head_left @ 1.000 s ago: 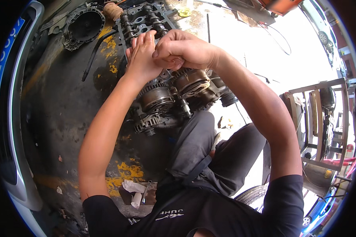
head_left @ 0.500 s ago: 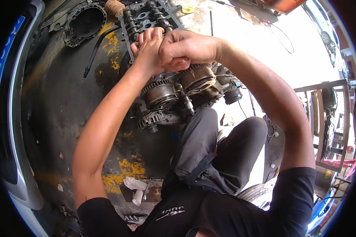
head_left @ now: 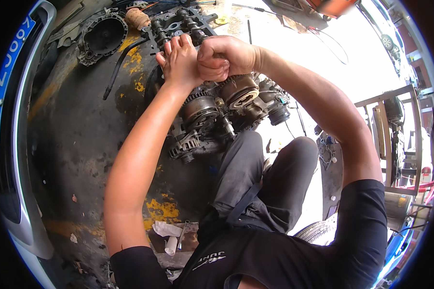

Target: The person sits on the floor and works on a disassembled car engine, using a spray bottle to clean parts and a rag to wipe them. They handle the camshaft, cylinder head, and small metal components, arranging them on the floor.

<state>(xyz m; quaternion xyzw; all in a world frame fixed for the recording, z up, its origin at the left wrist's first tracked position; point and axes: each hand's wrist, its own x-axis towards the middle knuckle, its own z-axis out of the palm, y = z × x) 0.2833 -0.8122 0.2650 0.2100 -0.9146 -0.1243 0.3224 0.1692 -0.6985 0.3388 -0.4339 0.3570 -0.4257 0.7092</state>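
Observation:
My left hand [head_left: 181, 65] is over the top of a dismantled engine, back uppermost, with its fingers apart and slightly bent; what lies under its palm is hidden. My right hand [head_left: 222, 60] is curled closed right beside it, at the base of the left fingers; anything inside it is hidden. Behind my hands are two camshafts [head_left: 193, 24] in the metal head. Nearer me sit two round toothed pulleys [head_left: 236, 94], a splined shaft [head_left: 226, 126] between them and an alternator [head_left: 185, 144] at the lower end.
A round black housing [head_left: 104, 36] and a bent hose [head_left: 111, 77] lie to the left. A car bumper [head_left: 26, 212] edges the left side. An orange cart [head_left: 330, 7] stands at the back, a metal rack [head_left: 412, 139] at the right, a tyre [head_left: 318, 231] and paper [head_left: 166, 229] near me.
The curled fingers of my right hand now show more plainly, at the side of my left hand. Both forearms have shifted slightly in the view; the engine parts stay as they were.

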